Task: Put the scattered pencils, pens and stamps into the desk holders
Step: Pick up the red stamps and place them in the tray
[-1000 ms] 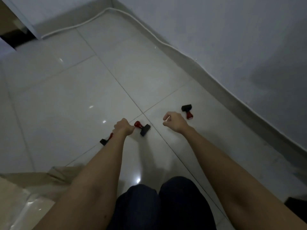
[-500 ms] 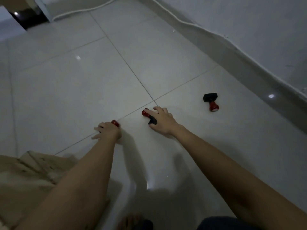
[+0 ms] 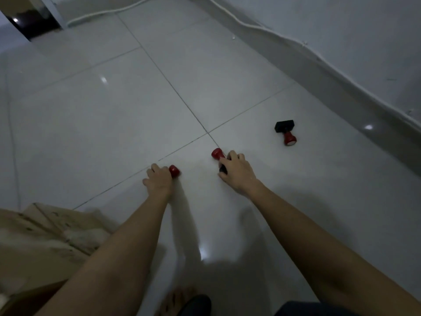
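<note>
Three stamps with red handles and black bases lie on the white tiled floor. My left hand (image 3: 158, 179) grips one stamp (image 3: 174, 171); only its red knob shows past my fingers. My right hand (image 3: 237, 171) closes on a second stamp (image 3: 217, 154), whose red handle sticks out to the left and whose black base is mostly under my fingers. The third stamp (image 3: 286, 131) lies alone on the floor to the right, apart from both hands. No desk holder, pencil or pen is in view.
A wall with a skirting board (image 3: 341, 87) and a white cable (image 3: 273, 36) runs along the right. Crumpled cardboard and paper (image 3: 45, 236) lie at the lower left. A dark doorway (image 3: 29, 21) is at the top left. My foot (image 3: 180, 302) is at the bottom.
Both hands came down onto the floor from above the stamps and closed on the two nearest ones. The camera leaned forward and lower. The third stamp has not moved.
</note>
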